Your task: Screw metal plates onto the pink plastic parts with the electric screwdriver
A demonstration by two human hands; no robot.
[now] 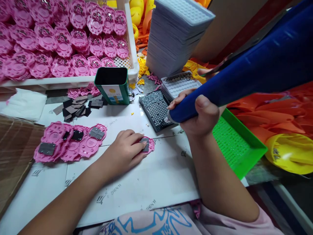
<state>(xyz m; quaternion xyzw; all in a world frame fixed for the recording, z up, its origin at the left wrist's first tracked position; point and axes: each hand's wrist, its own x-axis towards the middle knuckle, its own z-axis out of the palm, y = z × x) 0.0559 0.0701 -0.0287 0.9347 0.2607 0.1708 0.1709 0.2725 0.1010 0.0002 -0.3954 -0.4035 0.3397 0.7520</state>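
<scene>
Head view: left hand (126, 147) is down on the tabletop (166, 176), fingers curved and held close, thumb and fingertips pinning a grey plate (146, 144) on a pink part (152, 145); the part's far edge shows just beyond those fingers. Right-hand (199, 119) fingers are wrapped around a blue tool (232, 70), its tip (167, 119) ahead of them at the black tray (160, 129); whether the tip carries a screw, cannot tell. Risk 1: the grey plate may skew on the pink part, cause being light or uneven pressure from the left fingers. Risk 2: the tray may shift or spill if the slanted tip catches a hole. Risk 3: loose metal bits (147, 125), just beyond the left fingers, could work under the part and tilt it. Risk 4: overlapping pink pieces (90, 142), left of those fingers, could lose their plates if the forearm brushes them.
</scene>
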